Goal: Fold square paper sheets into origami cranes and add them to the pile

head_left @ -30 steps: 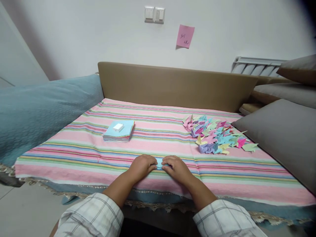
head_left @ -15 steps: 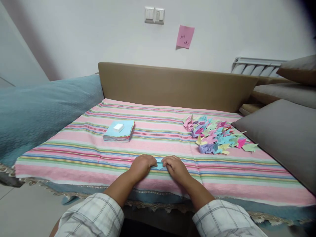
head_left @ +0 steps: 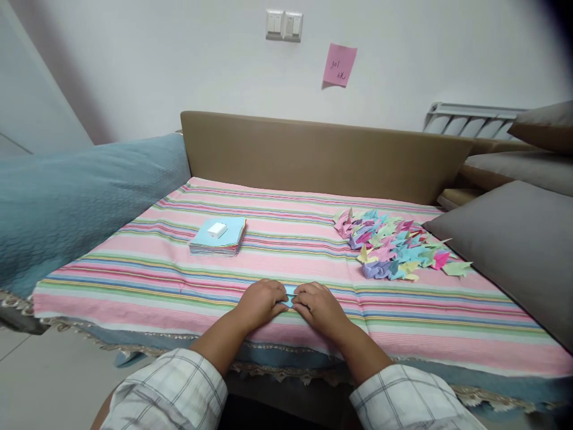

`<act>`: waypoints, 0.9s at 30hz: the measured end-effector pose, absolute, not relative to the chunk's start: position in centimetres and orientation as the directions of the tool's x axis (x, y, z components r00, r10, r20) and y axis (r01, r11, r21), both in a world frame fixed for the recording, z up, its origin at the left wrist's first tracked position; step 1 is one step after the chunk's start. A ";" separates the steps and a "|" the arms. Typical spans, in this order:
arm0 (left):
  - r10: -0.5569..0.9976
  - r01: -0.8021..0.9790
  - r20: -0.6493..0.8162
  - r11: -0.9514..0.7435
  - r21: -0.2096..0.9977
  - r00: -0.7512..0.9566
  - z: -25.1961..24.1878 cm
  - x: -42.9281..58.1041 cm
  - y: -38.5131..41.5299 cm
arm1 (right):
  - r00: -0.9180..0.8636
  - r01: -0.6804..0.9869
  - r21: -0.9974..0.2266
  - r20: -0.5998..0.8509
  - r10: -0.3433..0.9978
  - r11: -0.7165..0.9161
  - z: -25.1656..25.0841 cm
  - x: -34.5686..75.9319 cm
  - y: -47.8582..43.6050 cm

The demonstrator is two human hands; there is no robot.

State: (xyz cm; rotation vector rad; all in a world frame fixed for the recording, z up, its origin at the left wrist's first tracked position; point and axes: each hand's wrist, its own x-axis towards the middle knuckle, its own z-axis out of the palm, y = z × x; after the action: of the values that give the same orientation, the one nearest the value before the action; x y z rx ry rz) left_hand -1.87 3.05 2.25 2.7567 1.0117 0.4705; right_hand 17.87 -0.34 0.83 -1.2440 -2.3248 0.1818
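Observation:
A small piece of light blue folded paper (head_left: 289, 290) lies low over the striped cloth, mostly covered by my fingers. My left hand (head_left: 263, 303) pinches it from the left side, and my right hand (head_left: 317, 303) pinches it from the right. Both thumbs come close together at its near edge. Left of my hands sits a stack of coloured paper squares (head_left: 233, 232), light blue on top, with a small white block (head_left: 217, 230) resting on it. To the right lies a heap of folded paper cranes (head_left: 394, 248) in many colours.
The pink striped cloth (head_left: 295, 233) covers the sofa seat. A brown backrest (head_left: 313, 155) stands behind it, a blue covered armrest (head_left: 98, 197) at left, and grey cushions (head_left: 514, 239) at right. A pink note (head_left: 339, 64) hangs on the wall beside light switches (head_left: 284, 25).
My thumbs have moved inward and nearer each other over the paper's near edge, so less of the paper shows. The whole view has shifted slightly.

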 end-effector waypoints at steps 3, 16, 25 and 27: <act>0.654 0.604 0.244 -0.756 0.253 0.716 2.1 -1.8 3.0 | -0.449 0.751 -0.339 0.367 0.815 0.567 0.8 17.7 -0.3; 0.712 0.660 0.265 -0.703 0.267 0.651 2.3 -1.2 2.6 | -0.364 0.725 -0.461 0.375 0.853 0.512 0.6 17.5 -0.4; 0.725 0.666 0.302 -0.688 0.287 0.619 1.9 -0.9 2.4 | -0.264 0.755 -0.500 0.360 0.895 0.423 0.4 16.7 0.0; 0.729 0.670 0.306 -0.684 0.290 0.613 2.0 -0.9 2.4 | -0.236 0.767 -0.506 0.349 0.907 0.394 0.3 16.5 0.1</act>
State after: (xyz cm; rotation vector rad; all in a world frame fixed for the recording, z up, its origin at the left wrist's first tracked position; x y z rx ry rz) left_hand -0.86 2.42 1.96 2.6874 1.1733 0.6087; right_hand 16.54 0.13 0.33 -1.4262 -2.0598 0.3050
